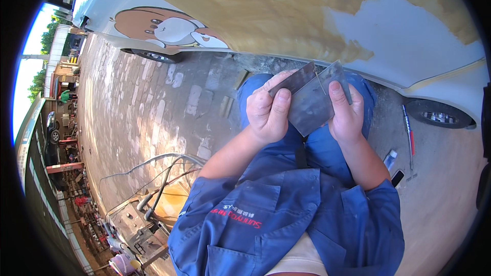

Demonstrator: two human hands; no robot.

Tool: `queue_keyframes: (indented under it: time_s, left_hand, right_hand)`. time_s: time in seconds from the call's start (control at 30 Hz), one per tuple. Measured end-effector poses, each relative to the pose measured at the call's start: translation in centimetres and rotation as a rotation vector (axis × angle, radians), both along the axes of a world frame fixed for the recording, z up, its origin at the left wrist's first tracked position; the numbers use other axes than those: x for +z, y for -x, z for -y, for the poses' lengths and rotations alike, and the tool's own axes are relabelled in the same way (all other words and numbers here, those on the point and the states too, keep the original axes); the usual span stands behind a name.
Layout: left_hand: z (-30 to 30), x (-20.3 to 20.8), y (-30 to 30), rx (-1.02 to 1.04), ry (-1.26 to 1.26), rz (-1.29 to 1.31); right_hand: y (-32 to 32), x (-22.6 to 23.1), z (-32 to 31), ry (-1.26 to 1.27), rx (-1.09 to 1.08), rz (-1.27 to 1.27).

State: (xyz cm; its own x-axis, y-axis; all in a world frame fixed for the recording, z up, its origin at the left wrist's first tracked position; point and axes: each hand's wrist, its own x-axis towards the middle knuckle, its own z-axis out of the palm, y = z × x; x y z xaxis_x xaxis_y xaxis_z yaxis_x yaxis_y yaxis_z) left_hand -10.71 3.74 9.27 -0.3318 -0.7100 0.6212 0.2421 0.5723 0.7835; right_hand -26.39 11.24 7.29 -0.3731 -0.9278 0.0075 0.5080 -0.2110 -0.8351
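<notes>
1. Left hand (267,112): fingers curled, thumb pressed flat, grasping the metal plates (312,98) at their left edge.
2. Right hand (347,112): thumb on top, gripping the right edge.
3. Plates held above the knees, beside the car panel (409,36).

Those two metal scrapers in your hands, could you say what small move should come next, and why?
Probably draw the narrow scraper in the left hand across the wide scraper held by the right hand: the blades already touch, and the car panel ahead shows patchy filler.
</notes>
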Motion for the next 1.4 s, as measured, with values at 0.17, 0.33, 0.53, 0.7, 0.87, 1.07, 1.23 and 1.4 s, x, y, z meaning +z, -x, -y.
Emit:
queue_keyframes:
  time_s: [0.17, 0.33, 0.53, 0.7, 0.87, 1.07, 1.23, 1.4]
  left_hand:
    - [0.2, -1.4, -1.2, -0.082, 0.013, 0.208]
    - [3.1, -2.9, -3.0, 0.021, -0.476, 0.589]
    - [3.2, -3.6, -1.7, 0.326, 0.072, 0.703]
    - [3.3, -3.7, 0.5, 0.254, 0.406, 0.634]
    - [4.8, -3.4, 0.9, 0.448, 0.206, 0.679]
    - [3.9, -3.7, 0.7, 0.236, 0.364, 0.66]
    - [5.6, -4.1, -0.2, 0.512, 0.045, 0.665]
    - [3.6, -5.8, 0.6, 0.135, -0.043, 0.434]
  right_hand:
    - [0.7, -0.7, 1.4, -0.068, -0.017, 0.095]
    - [2.8, -2.7, 2.5, -0.244, 0.102, 0.049]
    - [2.9, -6.1, 4.1, -0.404, -0.041, -0.813]
    - [1.9, -6.6, 3.3, -0.032, -0.001, -0.844]
    - [2.4, -6.1, 3.3, -0.134, 0.014, -0.789]
    - [2.2, -6.9, 2.9, -0.092, -0.038, -0.717]
    - [2.7, -8.8, 2.7, -0.214, -0.168, -0.638]
    - [4.0, -10.7, 2.7, -0.17, -0.122, -0.658]
